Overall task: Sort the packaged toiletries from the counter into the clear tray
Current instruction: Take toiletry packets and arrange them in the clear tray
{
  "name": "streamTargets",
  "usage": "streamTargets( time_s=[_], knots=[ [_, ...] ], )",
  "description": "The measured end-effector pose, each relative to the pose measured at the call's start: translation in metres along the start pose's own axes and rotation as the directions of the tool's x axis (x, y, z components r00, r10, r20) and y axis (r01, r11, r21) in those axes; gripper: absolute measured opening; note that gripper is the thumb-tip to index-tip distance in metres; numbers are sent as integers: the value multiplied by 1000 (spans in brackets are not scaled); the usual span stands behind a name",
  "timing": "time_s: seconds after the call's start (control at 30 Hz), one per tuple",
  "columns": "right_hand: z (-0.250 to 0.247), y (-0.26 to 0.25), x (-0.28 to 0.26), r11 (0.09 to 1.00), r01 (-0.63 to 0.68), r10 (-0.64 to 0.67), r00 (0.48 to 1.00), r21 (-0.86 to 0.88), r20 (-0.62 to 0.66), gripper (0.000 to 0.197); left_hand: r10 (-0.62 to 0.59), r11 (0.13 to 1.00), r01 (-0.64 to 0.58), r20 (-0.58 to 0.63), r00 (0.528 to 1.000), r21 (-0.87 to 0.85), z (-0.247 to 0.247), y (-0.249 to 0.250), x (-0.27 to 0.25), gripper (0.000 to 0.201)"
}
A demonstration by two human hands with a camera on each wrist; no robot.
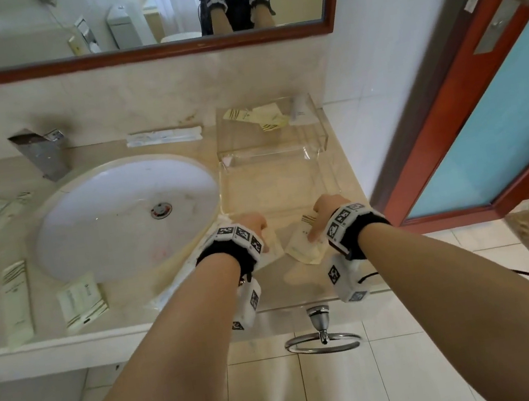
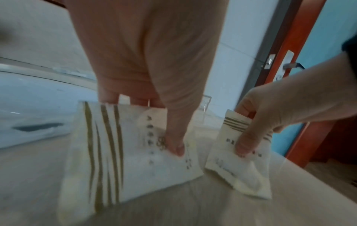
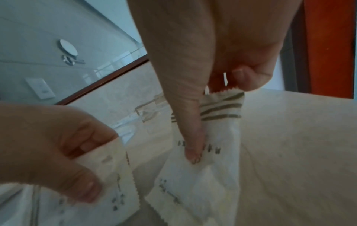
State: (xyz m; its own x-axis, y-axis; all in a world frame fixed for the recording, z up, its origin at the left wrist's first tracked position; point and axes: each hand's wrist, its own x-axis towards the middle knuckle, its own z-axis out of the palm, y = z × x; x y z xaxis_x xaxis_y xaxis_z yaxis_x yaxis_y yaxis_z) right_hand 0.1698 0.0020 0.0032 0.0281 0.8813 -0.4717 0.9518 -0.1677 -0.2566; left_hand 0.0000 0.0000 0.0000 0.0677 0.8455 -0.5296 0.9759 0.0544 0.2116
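Holding: both hands are down at the front edge of the tabletop [image 1: 125,291], each one pinching its own sachet
Left hand: left hand [image 1: 253,224] grips the wide sachet [image 2: 123,152], thumb pressed on the printed face and fingers tucked behind the top edge; it's the cream one with 4 olive stripes down 1 side
Right hand: right hand [image 1: 326,206] grips the small sachet [image 2: 241,156] the same way, thumb on the front, fingers curled behind the zigzag top edge with its olive stripes
Sachets vs tray: both sit just in front of the clear tray [image 1: 327,169], near its front wall, bottoms touching or nearly touching the tabletop (cannot tell which, the wrist views are blurry)
Clear tray: right of the sink [image 1: 127,215], with a taller clear box [image 1: 322,128] at the tray's far end; a few yellow-cream packets [image 1: 260,117] and a white tube [image 1: 299,110] lie in that far part
Still out: left of the tray, past the sink, there's a flat striped packet [image 1: 82,303], a long cream packet [image 1: 16,302], and several more, blurred, near the left edge
Behind sink: a long white wrapped item [image 1: 164,136] just left of the tray's far end, next to the steel tap [image 1: 40,152]
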Motion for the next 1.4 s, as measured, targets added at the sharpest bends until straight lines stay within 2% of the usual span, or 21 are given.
streamTargets(
  time_s=[0.03,0.07,0.1,0.2,0.27,0.33,0.47,0.53,0.63,0.7,0.87,0.97,1.03,1.13,1.17,1.23,1.3,1.4],
  knots=[
    [-10,1,2,998,8,-7,1000,59,-21,45,19,997,-22,-48,999,-72,-11,0,-4,13],
    [-22,1,5,993,18,-13,999,120,-40,44,44,998,-47,-71,996,-46,-20,-3,2,32],
    [-34,0,8,984,20,-10,998,175,-55,40,59,992,-73,-136,989,-106,-35,-2,-5,38],
    [-62,-3,19,931,7,36,993,366,-109,38,87,971,-150,-310,947,-185,-70,1,-4,18],
    [-72,-5,27,895,5,67,987,446,-145,35,112,970,-179,-357,927,-162,-86,3,0,22],
    [-75,-5,33,881,0,92,981,472,-172,22,150,965,-218,-374,915,-148,-96,6,6,25],
    [-71,-6,51,895,-1,91,979,445,-181,31,220,972,-235,-314,923,-7,-105,12,20,29],
    [-69,-8,60,912,-16,89,983,410,-161,26,243,970,-240,-260,935,43,-104,15,30,28],
    [-63,-6,83,973,-28,55,992,228,-115,19,281,957,-266,-156,947,112,-100,19,49,28],
    [-59,-3,99,993,-77,85,993,94,-87,14,306,944,-289,-93,948,157,-99,23,60,26],
    [-55,1,128,992,-115,118,992,-46,45,12,329,931,-321,-16,944,175,-96,27,87,23],
    [-48,8,151,974,-170,187,976,-148,111,22,340,929,-336,2,941,155,-94,28,98,26],
    [-38,14,170,966,-141,166,981,-218,102,33,322,935,-325,43,946,142,-92,26,97,30],
    [-35,13,176,956,-110,147,982,-271,119,59,256,950,-277,148,955,143,-89,20,102,53],
    [-35,11,173,962,-104,136,984,-252,114,63,248,949,-275,175,953,153,-89,18,104,57],
    [-38,5,164,977,-69,85,994,-203,72,56,219,952,-258,218,951,167,-88,14,107,59],
    [-45,-8,146,984,-32,43,998,-174,56,62,214,955,-252,226,950,155,-88,12,109,57],
    [-44,-15,142,993,26,-14,995,-119,98,62,236,957,-263,197,952,123,-90,13,111,57]
  ],
)
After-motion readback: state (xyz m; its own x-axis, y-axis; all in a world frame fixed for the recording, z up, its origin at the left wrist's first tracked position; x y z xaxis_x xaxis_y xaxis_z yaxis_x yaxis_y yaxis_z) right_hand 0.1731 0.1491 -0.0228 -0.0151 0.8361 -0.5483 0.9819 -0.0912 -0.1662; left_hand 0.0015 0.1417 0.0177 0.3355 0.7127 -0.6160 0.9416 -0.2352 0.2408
